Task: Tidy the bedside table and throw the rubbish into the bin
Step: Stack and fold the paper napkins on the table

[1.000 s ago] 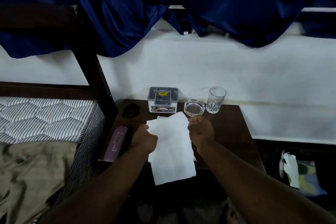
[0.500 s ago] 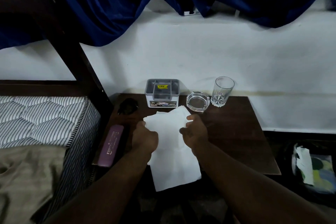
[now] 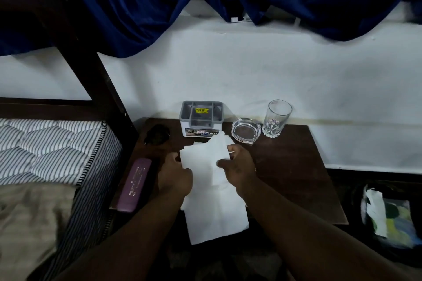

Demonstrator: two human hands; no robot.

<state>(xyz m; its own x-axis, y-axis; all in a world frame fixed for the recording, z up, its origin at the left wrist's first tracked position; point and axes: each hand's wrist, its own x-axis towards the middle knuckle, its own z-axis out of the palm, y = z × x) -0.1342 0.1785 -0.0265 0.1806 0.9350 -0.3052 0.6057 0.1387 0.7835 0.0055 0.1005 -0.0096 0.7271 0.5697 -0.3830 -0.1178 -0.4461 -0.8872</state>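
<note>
Both hands, left hand [image 3: 174, 177] and right hand [image 3: 239, 166], pinch a white tissue [image 3: 212, 189] above the bedside table [image 3: 296, 166]. She seems to be gathering it; next it wants crumpling and carrying to the bin [image 3: 388, 217] on the right.

A bedroom: striped mattress [image 3: 50, 143] and dark bed frame [image 3: 91, 70] left of the fingers [image 3: 237, 151], blue curtain [image 3: 127, 7] above, bedside bench [image 3: 296, 166] beneath them.
</note>
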